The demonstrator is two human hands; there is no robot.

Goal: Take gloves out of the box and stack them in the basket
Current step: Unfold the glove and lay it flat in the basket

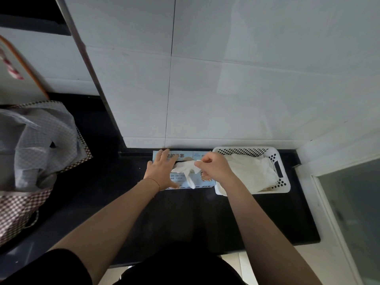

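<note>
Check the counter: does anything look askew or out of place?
Only slightly: the gloves in the white basket lie crumpled, not neatly stacked, with one edge draped over its near left rim.

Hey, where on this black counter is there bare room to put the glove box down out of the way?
Bare counter lies between the checked bag and the glove box, and in front of box and basket, though both forearms cross it. The back strip by the wall is crowded: left hand presses the box, right hand pinches a glove.
</note>
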